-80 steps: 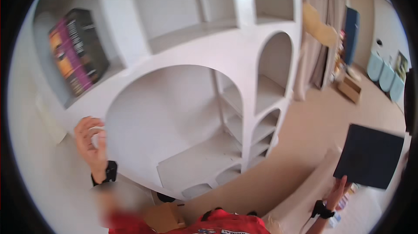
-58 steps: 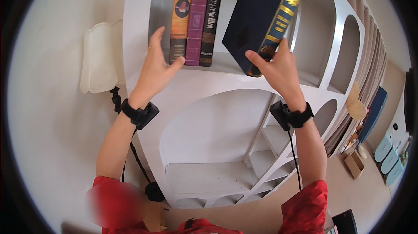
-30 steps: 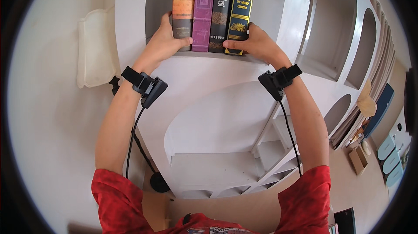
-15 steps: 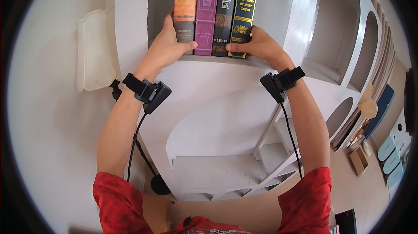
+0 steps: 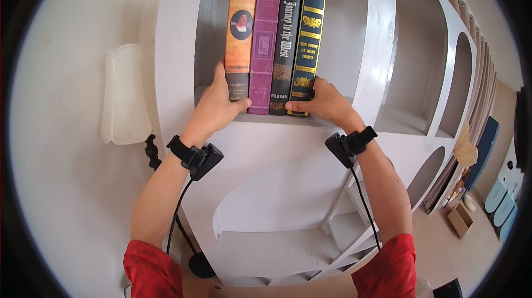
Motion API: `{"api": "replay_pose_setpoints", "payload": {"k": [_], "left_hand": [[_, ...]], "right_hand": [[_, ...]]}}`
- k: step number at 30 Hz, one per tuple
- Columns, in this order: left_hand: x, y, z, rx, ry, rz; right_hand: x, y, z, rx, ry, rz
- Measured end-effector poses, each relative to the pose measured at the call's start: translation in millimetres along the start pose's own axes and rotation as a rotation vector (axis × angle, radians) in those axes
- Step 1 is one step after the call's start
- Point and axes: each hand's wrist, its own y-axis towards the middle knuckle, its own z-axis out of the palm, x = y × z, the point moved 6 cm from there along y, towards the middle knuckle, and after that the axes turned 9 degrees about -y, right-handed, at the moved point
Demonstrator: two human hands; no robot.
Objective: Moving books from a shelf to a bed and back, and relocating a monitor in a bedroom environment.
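Several thick hardcover books stand upright in a tight row on a shelf, spines toward me. At the left end is an orange book with a dark lower part (image 5: 240, 48). Beside it come a purple book (image 5: 263, 48), a black book (image 5: 284, 59) and a dark blue book with gold ornaments (image 5: 308, 43). My left hand (image 5: 217, 101) grips the row from the left, its thumb across the orange book's lower spine and its fingers partly hidden behind that book's side. From the right, my right hand (image 5: 328, 102) clasps the dark blue book's lower end, thumb over the spine.
The white shelf unit (image 5: 266, 143) has arched openings to the right and below. A cream lampshade on a dark turned stem (image 5: 128, 93) stands at the left wall. Curtains (image 5: 482, 76) hang at far right, near a small brown box (image 5: 460, 220) on the floor.
My view has tilted up, so the books now show at full height and sit lower in the picture. Both hands keep their hold at the ends of the row.
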Motion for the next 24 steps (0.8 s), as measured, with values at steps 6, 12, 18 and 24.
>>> {"api": "replay_pose_setpoints", "payload": {"k": [6,12,18,24], "left_hand": [[-8.7,-2.1,3.3,0.033,-0.072,-0.056],[-2.7,1.8,3.1,0.019,-0.04,-0.024],[-0.9,5.6,3.3,-0.032,0.081,0.112],[-39.8,-28.2,-2.5,-0.197,0.128,0.26]], "right_hand": [[-6.6,1.2,-2.3,-0.057,0.015,-0.084],[0.7,1.1,-1.9,-0.001,0.009,-0.038],[-13.6,9.5,-0.7,-0.054,0.026,-0.11],[38.6,-49.6,-18.4,-0.215,-0.2,-0.073]]}}
